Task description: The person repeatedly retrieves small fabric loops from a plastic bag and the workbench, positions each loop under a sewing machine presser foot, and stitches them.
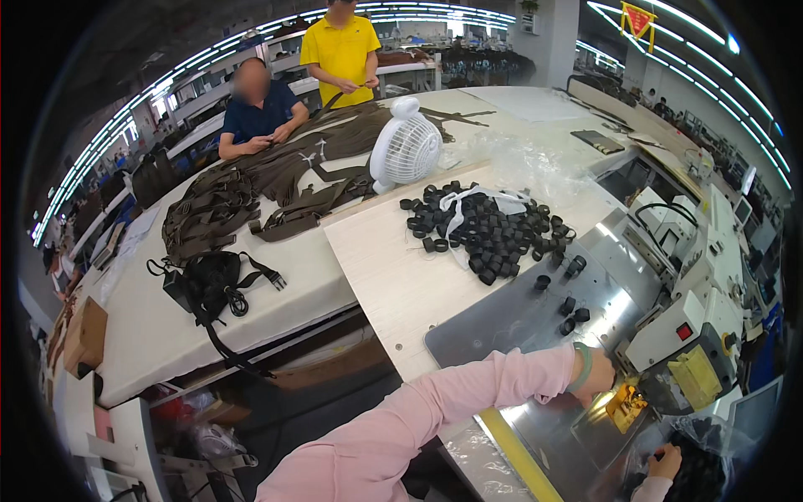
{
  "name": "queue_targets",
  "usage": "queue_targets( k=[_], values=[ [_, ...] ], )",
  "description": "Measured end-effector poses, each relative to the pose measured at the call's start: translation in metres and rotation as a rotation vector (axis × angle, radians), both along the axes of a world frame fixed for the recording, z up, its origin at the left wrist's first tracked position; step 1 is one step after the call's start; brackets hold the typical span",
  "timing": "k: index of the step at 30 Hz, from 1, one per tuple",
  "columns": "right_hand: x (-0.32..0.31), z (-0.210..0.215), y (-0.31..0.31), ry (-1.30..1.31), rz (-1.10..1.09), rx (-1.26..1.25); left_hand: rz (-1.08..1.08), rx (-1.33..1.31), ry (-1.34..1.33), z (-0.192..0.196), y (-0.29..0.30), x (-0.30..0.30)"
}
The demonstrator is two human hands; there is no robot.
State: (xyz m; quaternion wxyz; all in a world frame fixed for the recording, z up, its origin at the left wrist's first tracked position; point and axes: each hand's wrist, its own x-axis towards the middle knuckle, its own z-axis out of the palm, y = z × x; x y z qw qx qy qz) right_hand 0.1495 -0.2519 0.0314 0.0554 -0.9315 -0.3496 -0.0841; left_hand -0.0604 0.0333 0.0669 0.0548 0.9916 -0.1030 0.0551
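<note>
My left hand, with a green bangle on its wrist, reaches to the lit work area of a white industrial machine, possibly a sewing machine. Beside the hand is a shiny amber-lit part of the machine; the fingertips are hidden there. My right hand is at the lower right, its fingers curled at the edge of a clear plastic bag with black pieces in it. What those fingers hold, if anything, is too small to make out. Several black strap loops lie on the metal plate beyond my left forearm.
A big pile of black loops sits on the wooden board. Behind it stands a white fan. Brown straps and a black buckled strap bundle cover part of the table. Two people handle straps across it.
</note>
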Motion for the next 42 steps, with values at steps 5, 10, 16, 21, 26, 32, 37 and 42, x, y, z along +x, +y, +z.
queue_targets(
  k=[5, 10, 16, 21, 26, 32, 37, 42],
  values=[
    [-0.063, 0.045, 0.027, 0.343, 0.311, 0.377, -0.213, -0.777, -0.008, -0.015, -0.041, 0.006],
    [-0.101, 0.008, 0.067, 0.493, 0.593, 0.566, -0.15, -1.107, -0.082, -0.043, -0.056, 0.019],
    [-0.086, -0.032, 0.078, 0.905, 0.479, 0.699, -0.198, -0.799, -0.35, -0.057, -0.052, 0.024],
    [-0.096, -0.029, 0.084, 1.237, 0.42, 0.941, -0.142, -0.609, -0.47, -0.064, -0.055, 0.025],
    [-0.092, -0.04, 0.079, 0.991, 0.35, 0.995, -0.065, -0.575, -0.436, -0.064, -0.058, 0.018],
    [-0.088, -0.042, 0.075, 1.074, 0.344, 1.058, -0.141, -0.651, -0.537, -0.058, -0.063, 0.014],
    [-0.091, -0.046, 0.079, 1.035, 0.386, 1.149, -0.125, -0.688, -0.555, -0.062, -0.063, 0.02],
    [-0.082, -0.051, 0.076, 1.093, 0.436, 1.103, -0.215, -0.943, -0.487, -0.06, -0.061, 0.023]
  ],
)
